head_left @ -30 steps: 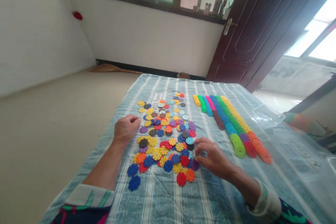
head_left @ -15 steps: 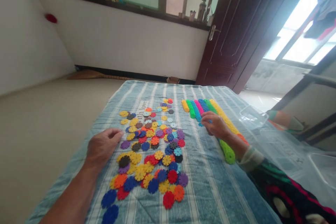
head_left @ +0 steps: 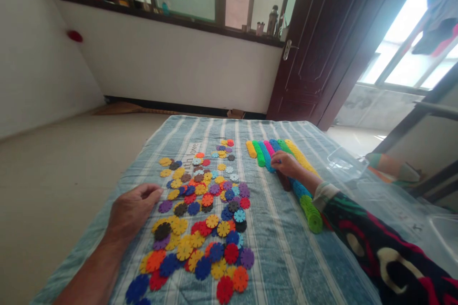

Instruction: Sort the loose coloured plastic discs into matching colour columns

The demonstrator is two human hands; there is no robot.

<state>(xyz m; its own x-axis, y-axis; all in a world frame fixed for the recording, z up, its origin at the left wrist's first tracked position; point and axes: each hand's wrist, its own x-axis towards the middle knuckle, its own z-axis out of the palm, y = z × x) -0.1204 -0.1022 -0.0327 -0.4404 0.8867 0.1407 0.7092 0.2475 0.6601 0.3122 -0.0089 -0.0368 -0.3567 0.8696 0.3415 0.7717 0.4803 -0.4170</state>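
Note:
Several flat flower-shaped plastic discs [head_left: 203, 209] in many colours lie scattered on a blue striped cloth [head_left: 282, 252]. My left hand [head_left: 130, 212] rests on the cloth at the pile's left edge, fingers loosely curled, holding nothing I can see. My right hand [head_left: 286, 164] reaches far across to rows of stacked discs [head_left: 279, 162] sorted by colour; its fingers are pinched together against the light-blue row [head_left: 266, 156], and what they hold is too small to name.
A clear plastic box [head_left: 347, 159] and clear plastic sheet lie at the cloth's right edge. Bare floor runs along the left, a white wall and dark wooden door [head_left: 322, 43] stand behind.
My right hand left the loose pile and travelled up and right to the far end of the stacked rows. The left hand stayed put; the camera view shifted.

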